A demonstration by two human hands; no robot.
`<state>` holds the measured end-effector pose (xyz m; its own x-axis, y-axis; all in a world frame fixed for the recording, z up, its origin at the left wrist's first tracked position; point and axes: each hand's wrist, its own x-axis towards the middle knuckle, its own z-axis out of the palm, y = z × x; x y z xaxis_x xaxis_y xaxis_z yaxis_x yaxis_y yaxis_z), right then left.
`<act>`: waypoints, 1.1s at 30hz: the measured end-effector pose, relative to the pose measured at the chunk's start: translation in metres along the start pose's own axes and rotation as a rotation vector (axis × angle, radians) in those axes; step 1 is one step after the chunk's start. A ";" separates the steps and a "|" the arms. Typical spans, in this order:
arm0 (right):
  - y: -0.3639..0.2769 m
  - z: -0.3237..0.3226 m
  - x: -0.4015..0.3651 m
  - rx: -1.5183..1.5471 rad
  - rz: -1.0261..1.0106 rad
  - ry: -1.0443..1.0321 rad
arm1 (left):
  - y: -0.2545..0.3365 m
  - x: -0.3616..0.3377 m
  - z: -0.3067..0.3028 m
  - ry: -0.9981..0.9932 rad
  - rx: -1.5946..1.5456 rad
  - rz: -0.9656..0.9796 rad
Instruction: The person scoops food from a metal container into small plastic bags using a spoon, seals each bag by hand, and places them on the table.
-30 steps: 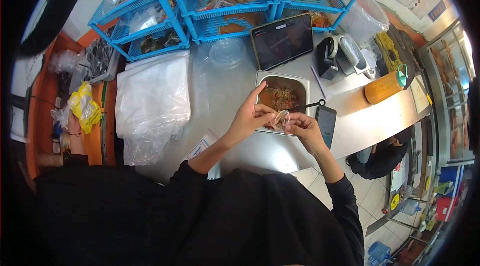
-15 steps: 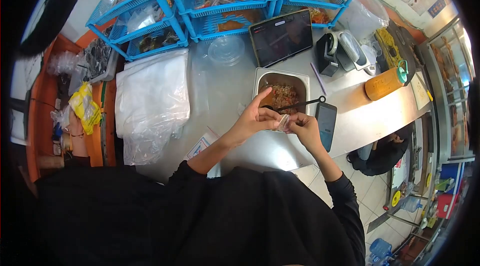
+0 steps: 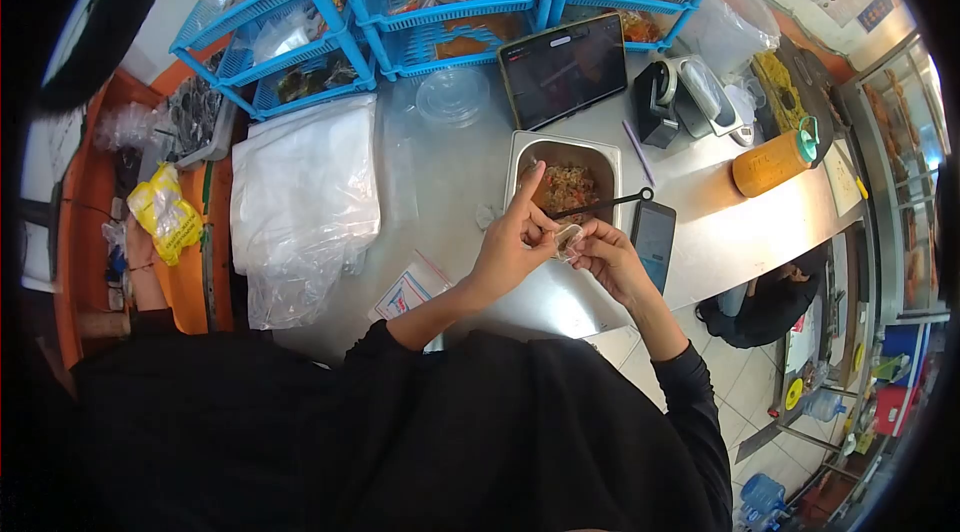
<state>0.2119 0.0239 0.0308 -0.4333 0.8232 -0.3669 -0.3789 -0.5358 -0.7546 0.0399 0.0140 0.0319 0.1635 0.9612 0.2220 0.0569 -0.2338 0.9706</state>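
Note:
My left hand [image 3: 512, 247] and my right hand [image 3: 610, 257] meet over the near rim of a steel pan [image 3: 612, 164] of chopped red and green sauce. Both pinch a small clear plastic bag [image 3: 568, 238] between their fingertips; the left index finger sticks up. A black-handled spoon [image 3: 610, 203] rests in the pan with its handle toward the right. A black phone [image 3: 656, 240] lies on the steel counter [image 3: 440, 192] just right of my right hand.
A pile of clear plastic bags [image 3: 300, 197] lies at left, blue wire baskets [image 3: 440, 2] stand at the back, with a tablet [image 3: 562, 70], a clear lid [image 3: 452, 95] and an orange bottle [image 3: 772, 164] nearby. Another person sits low at right [image 3: 765, 310].
Both hands have drawn slightly nearer and lower, closing the small bag between the fingertips. The left index finger has lifted. The spoon handle has shifted a little in the pan.

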 end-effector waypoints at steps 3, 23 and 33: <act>0.009 -0.002 0.000 -0.764 -0.411 0.213 | -0.005 0.000 0.007 0.082 0.339 0.245; -0.042 0.037 -0.032 -1.182 -0.690 0.345 | -0.004 0.008 -0.009 -0.399 -0.074 -0.165; -0.045 0.043 -0.018 -1.640 -1.184 -0.026 | 0.010 0.000 0.003 -0.176 0.184 0.040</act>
<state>0.2014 0.0257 0.0949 -0.5930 0.5616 0.5770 0.5185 0.8146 -0.2600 0.0430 0.0110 0.0411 0.3368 0.9145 0.2242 0.2230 -0.3089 0.9246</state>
